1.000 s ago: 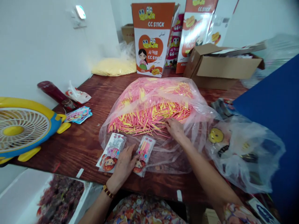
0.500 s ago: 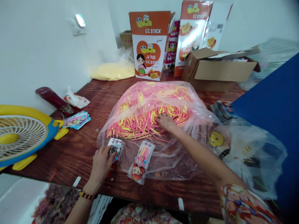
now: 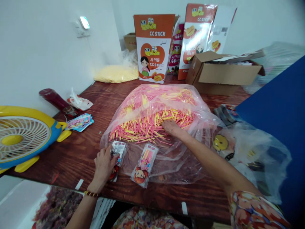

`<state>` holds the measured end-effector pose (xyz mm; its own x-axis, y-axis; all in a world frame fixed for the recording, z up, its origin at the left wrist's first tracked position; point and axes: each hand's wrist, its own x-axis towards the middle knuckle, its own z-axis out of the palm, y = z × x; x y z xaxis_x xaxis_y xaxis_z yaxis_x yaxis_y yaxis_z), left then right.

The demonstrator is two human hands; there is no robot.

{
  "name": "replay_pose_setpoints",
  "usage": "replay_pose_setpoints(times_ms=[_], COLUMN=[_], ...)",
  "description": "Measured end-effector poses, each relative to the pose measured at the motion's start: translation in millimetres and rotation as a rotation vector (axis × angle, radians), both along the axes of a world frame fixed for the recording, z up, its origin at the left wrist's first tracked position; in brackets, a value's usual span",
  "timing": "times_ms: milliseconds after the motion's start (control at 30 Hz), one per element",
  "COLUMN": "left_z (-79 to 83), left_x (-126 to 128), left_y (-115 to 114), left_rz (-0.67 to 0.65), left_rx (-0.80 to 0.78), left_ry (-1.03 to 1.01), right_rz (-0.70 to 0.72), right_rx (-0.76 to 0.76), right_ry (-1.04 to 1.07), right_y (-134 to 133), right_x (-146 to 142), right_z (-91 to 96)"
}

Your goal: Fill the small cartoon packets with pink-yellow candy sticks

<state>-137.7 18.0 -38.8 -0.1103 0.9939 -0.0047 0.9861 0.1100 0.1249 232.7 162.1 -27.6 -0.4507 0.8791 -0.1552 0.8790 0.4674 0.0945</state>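
A big heap of thin pink and yellow sticks lies in an opened clear plastic bag in the middle of the table. My right hand reaches into the front of the heap, its fingers curled round some sticks; the fingertips are hidden among them. My left hand is closed on a small printed clear packet at the table's front left, thumb on top and covering part of it. To its right a second packet lies flat, with pink and yellow sticks and a cartoon face showing.
A yellow and blue fan stands at left, near a stack of printed cards, a tissue pack and a dark red bottle. Behind are a CC Stick carton and an opened brown box. A blue panel borders the right.
My right hand has moved slightly, its fingers drawn closer together in the sticks. My left hand stays at the packet, with only a small shift. The whole view has shifted a little.
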Motion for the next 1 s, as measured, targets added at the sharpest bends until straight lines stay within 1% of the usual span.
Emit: replay_pose_setpoints(times_ms=[300,433,567,600,633,667,767,800,867,1000], left_z=[3.7,2.3,1.9,1.9,1.8,1.6,1.0,0.9,0.7,-0.8], left_x=[0,0,4,5,6,7,8,7,6,2], left_y=[1,3,4,4,4,3,4,5,7,15], left_rz=[0.036,0.056,0.043,0.042,0.042,0.043,0.048,0.05,0.057,0.087], left_rx=[-0.052,-0.024,0.003,0.008,0.015,0.025,0.07,0.089,0.117,0.11], left_ry=[-0.075,-0.052,-0.005,-0.004,-0.009,-0.02,-0.085,-0.108,-0.153,-0.273], right_rz=[-0.081,-0.105,-0.181,-0.203,-0.226,-0.251,-0.343,-0.381,-0.461,-0.566], right_rx=[-0.156,-0.162,-0.121,-0.104,-0.092,-0.085,-0.095,-0.101,-0.092,-0.07], right_ry=[0.089,0.174,0.311,0.362,0.457,0.601,1.168,1.308,1.435,1.48], right_y=[-1,-3,-8,-11,-16,-21,-41,-47,-59,-73], right_x=[10,17,22,22,22,20,13,10,4,-4], right_z=[9.1,9.0,8.3,7.0,4.8,1.6,-13.6,-19.6,-30.9,-44.9])
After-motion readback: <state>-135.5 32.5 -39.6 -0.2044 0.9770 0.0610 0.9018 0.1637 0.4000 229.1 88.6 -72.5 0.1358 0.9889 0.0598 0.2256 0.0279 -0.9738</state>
